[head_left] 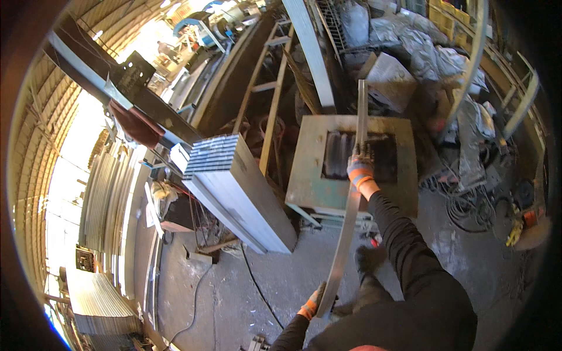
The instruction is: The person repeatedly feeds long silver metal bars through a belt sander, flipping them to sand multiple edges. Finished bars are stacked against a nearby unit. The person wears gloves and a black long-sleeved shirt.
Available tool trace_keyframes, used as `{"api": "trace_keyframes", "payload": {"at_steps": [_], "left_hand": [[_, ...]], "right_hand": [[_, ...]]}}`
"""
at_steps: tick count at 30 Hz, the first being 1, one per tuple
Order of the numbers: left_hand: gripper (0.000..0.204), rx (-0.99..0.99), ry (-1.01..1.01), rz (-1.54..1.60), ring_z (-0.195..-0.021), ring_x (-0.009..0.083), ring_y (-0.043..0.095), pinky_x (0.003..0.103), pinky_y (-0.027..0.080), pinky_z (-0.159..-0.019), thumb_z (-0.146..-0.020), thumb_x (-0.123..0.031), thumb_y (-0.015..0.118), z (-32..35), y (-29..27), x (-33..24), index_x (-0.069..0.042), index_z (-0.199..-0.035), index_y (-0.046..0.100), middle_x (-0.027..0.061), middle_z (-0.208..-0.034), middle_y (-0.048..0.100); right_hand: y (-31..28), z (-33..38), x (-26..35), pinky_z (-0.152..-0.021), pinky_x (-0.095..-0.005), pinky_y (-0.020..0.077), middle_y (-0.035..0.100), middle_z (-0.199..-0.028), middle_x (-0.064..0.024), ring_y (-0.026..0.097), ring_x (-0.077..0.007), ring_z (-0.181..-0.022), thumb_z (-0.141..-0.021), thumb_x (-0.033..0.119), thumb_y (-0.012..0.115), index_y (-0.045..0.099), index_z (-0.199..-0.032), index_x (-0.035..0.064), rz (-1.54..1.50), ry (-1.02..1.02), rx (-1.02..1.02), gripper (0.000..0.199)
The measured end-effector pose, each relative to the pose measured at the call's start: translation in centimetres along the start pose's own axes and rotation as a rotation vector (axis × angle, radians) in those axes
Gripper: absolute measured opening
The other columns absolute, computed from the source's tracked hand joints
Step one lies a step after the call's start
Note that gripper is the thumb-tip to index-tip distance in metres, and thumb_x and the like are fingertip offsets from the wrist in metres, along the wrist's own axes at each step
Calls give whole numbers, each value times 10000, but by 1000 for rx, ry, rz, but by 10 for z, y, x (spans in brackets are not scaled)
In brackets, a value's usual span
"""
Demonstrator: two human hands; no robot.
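A long metal profile bar (348, 225) slants from close to my body out over a worn green machine table (310, 169). My right hand (359, 168), in a grey and orange work glove, is closed round the bar above the table's near part. Down near the bar's lower end, my left hand (312, 302) in a matching glove grips its left side. Under the bar's far half lies a dark rectangular opening (383, 157) in the table top. The bar and my right hand partly cover that opening.
A tall stack of metal profiles (252, 199) stands left of the table. Two pale rails (275, 105) run behind it. Cables (468, 205) and crumpled grey sheeting (410, 41) lie to the right. A black cord (257, 286) crosses the floor. Long stacked profiles (108, 202) line the far left.
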State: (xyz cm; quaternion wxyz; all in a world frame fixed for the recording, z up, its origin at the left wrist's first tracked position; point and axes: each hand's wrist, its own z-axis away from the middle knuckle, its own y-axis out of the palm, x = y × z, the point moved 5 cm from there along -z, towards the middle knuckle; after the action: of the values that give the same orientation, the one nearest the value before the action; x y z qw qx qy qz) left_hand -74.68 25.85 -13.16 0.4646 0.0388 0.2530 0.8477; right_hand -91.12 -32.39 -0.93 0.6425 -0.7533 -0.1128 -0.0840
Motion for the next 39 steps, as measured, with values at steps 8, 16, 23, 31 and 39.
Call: {"api": "trace_keyframes", "payload": {"at_steps": [8,16,23,31,39], "left_hand": [[791,220,141,-56,-754,257,739,416,612,-694,-1096,-785,541,-127,177,-187,-45,-1250,773,117,-1008,804],[755,127,238,108,-733,255,733,417,605,-673,-1124,-742,534,-181,152,-176,-30,-1231,759,140,-1023,791],[735,331,195,-174,-710,252,723,434,593,-585,-1134,-733,513,-66,97,-66,-47,-1254,747,121,-962,784],[719,206,152,-94,-825,201,756,374,617,-707,-1132,-725,539,41,-30,113,-67,-1294,778,83,-1029,803],[662,164,20,-21,-835,186,745,358,603,-712,-1157,-682,526,140,-142,263,-86,-1331,755,65,-1053,794]], "right_hand": [[3,-258,-75,-1370,-565,355,166,-1903,-163,203,-426,-1736,-1160,210,406,226,-1823,105,100,127,201,696],[-8,-250,-76,-1369,-525,352,206,-1906,-105,222,-359,-1742,-1143,178,423,324,-1806,136,159,37,132,672],[-12,-104,-44,-1335,-573,372,359,-1839,-183,405,-425,-1652,-1110,269,515,454,-1747,143,-33,-62,-50,653],[-18,135,-20,-1351,-566,330,382,-1833,-168,350,-425,-1678,-1069,314,617,577,-1667,100,-234,-74,-98,637],[-50,337,23,-1381,-533,277,413,-1791,-256,358,-458,-1669,-1067,189,622,617,-1603,51,-206,-177,-192,553]]}}
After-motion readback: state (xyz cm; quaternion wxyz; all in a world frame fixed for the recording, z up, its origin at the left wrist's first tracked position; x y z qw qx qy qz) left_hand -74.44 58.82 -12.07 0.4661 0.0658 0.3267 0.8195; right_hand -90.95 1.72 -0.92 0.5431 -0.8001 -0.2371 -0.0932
